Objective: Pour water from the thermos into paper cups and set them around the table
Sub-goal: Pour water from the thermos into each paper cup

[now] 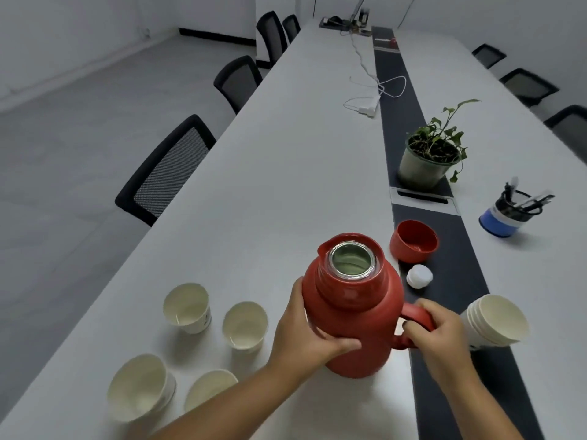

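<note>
White table [286, 160]; one red thermos [352, 312], both hands' fingers gripping it; four loose paper cups [244, 325]; one stack [495, 322].

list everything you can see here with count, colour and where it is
thermos: 1, red, open at the top, near table edge in the middle
paper cups: 4, off-white, standing apart left of the thermos
cup stack: 1, off-white, lying on its side right of the thermos
thermos cap: 1, red, mouth up on the dark strip
stopper: 1, white, just nearer than the cap
potted plant: 1, green, on the dark strip
pen holder: 1, blue and white, far right
cable and adapter: white, mid-table
chairs: at least 7, black, along both sides
table: 1, white, with dark centre strip
left hand: on the thermos body
right hand: grips the handle
</note>
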A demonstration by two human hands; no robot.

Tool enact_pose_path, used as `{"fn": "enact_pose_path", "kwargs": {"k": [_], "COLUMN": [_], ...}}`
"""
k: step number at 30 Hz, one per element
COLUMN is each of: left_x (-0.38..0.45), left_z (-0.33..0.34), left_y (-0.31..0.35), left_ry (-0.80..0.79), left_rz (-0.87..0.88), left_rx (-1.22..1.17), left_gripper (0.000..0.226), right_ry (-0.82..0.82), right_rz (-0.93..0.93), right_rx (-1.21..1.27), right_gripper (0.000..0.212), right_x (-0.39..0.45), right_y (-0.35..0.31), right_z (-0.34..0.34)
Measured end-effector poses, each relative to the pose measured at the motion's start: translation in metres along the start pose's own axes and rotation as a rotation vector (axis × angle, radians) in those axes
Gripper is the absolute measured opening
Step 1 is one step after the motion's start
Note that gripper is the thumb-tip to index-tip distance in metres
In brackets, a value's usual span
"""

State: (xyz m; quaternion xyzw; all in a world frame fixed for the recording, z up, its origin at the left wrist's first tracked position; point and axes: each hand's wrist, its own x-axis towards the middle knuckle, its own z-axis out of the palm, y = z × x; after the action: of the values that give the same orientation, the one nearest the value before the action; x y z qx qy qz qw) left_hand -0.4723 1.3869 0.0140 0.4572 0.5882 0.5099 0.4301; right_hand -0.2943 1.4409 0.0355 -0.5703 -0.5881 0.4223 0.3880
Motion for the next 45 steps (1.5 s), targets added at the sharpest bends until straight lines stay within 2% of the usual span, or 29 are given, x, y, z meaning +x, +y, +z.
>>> {"fn": "enact_pose_path", "kwargs": {"k": [6,11,13,17,20,26,33,37,40,45], "left_x": [-0.085,-0.145,-0.161,-0.182,-0.19,-0.191,-0.186,-0.183,-0.182,-0.182], "left_z": [-0.001,-0.006,-0.009,-0.018,-0.024,-0.031,-0.032,-0.032,-0.03,-0.026], "left_y": [0.001,-0.014,-0.022,-0.036,-0.042,-0.046,-0.049,-0.052,-0.054,-0.056], "left_ry": [0.092,0.126,0.122,0.106,0.098,0.144,0.192,0.209,0.207,0.2], "left_rz": [-0.085,-0.14,-0.149,-0.168,-0.172,-0.19,-0.205,-0.235,-0.259,-0.268], "left_rx": [-0.111,-0.214,-0.275,-0.322,-0.336,-0.424,-0.609,-0.65,-0.7,-0.736], "left_gripper": [0.11,0.107,0.102,0.099,0.084,0.089,0.06,0.063,0.05,0.049], "right_ry": [-0.19,-0.276,-0.27,-0.274,-0.277,-0.276,-0.303,-0.347,-0.377,-0.438], "right_rz": [-0.165,-0.182,-0.167,-0.129,-0.127,-0.169,-0.181,-0.19,-0.203,-0.206], "right_rx": [-0.128,-0.216,-0.262,-0.329,-0.352,-0.439,-0.568,-0.638,-0.697,-0.735], "right_gripper": [0.011,0.013,0.022,0.022,0.022,0.022,0.02,0.023,0.024,0.015], "right_x": [-0.065,-0.114,-0.128,-0.15,-0.16,-0.163,-0.156,-0.151,-0.147,-0.145], "right_y": [-0.04,-0.05,-0.047,-0.041,-0.042,-0.051,-0.063,-0.071,-0.075,-0.079], "right_z": [-0.018,-0.01,-0.005,0.007,0.015,0.03,0.044,0.052,0.054,0.057]}}
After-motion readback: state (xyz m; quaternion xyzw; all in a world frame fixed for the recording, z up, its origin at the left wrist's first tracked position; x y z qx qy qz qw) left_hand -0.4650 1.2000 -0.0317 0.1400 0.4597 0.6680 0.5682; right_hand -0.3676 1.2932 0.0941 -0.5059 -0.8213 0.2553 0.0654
